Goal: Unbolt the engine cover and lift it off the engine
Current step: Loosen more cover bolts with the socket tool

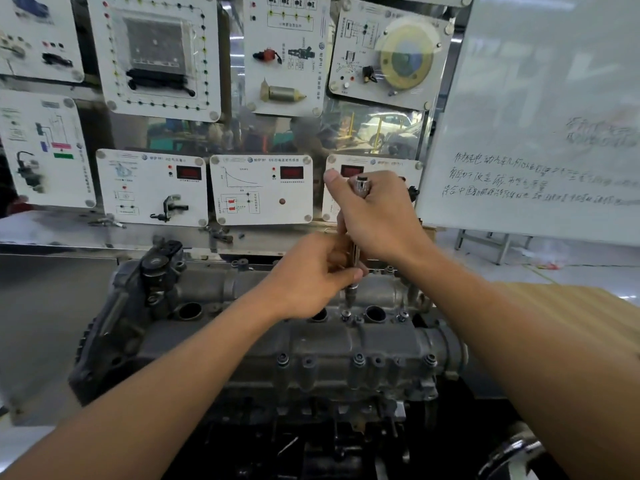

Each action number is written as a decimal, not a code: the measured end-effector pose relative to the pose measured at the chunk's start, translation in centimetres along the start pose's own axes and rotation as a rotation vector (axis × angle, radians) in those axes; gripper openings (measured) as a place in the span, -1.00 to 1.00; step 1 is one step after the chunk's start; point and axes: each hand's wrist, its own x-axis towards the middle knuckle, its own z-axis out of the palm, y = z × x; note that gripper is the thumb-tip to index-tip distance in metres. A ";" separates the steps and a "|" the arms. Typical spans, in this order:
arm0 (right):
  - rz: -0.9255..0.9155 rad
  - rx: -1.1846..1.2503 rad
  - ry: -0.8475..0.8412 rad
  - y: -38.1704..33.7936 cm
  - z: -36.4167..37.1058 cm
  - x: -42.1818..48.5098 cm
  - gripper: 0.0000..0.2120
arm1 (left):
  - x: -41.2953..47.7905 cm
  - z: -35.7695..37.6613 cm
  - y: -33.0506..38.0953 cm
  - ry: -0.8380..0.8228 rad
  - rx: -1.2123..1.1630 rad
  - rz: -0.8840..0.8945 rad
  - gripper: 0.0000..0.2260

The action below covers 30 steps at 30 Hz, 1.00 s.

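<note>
The grey engine cover [363, 337] lies across the top of the engine at centre, with round plug holes and several bolts along its front edge. A chrome socket wrench [352, 291] stands nearly upright over a bolt [345, 314] near the cover's middle. My right hand [377, 216] grips the wrench's upper end, thumb sticking out to the left. My left hand [311, 271] pinches the lower shaft just above the socket. The wrench's middle is hidden by both hands.
A panel of training boards [261, 188] with displays and sensors stands right behind the engine. A whiteboard [540, 133] with writing is at the right. A black sensor housing [157, 268] sits on the engine's left end. Dark engine parts lie below.
</note>
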 end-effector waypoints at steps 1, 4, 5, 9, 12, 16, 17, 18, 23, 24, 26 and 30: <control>0.012 -0.006 -0.006 0.3 0.0 -0.1 -0.35 | 0.0 0.3 -0.3 0.005 -0.001 0.004 -0.85; 0.030 -0.001 -0.008 0.7 0.1 -0.2 -0.34 | 0.0 0.4 -0.8 0.024 0.013 0.018 -0.77; 0.034 0.007 -0.007 0.8 0.2 -0.2 -0.34 | 0.0 0.4 -0.9 0.024 0.024 0.019 -0.77; 0.054 0.033 -0.007 1.0 0.1 -0.4 -0.34 | 0.0 0.7 -1.1 0.056 0.020 0.021 -0.89; 0.050 0.026 -0.006 1.0 -0.1 -0.8 -0.38 | -0.1 1.5 -1.0 0.207 0.102 0.019 -0.81; 0.024 0.006 -0.011 1.0 -0.4 -1.2 -0.52 | -0.1 2.1 -0.8 0.175 0.163 -0.065 -0.60; 0.020 -0.003 -0.012 1.1 -0.5 -1.2 -0.52 | -0.1 2.0 -0.8 0.074 0.018 -0.060 -0.63; 0.019 -0.016 -0.010 1.2 -0.7 -1.3 -0.52 | -0.1 1.8 -0.9 -0.015 -0.103 -0.039 -0.69; 0.059 0.008 -0.010 1.5 -0.8 -0.8 -0.53 | 0.6 1.6 0.0 0.151 0.208 0.069 -0.86; 0.076 0.021 -0.007 1.6 -0.7 -0.7 -0.54 | 0.8 1.7 0.2 0.227 0.345 0.060 -0.77; 0.105 0.044 -0.003 1.7 -0.6 -0.6 -0.55 | 1.0 2.0 0.4 0.263 0.439 0.033 -0.65; 0.129 0.079 0.034 1.9 -0.4 -0.7 -0.61 | 0.6 1.3 0.0 -0.071 -0.051 0.018 -0.79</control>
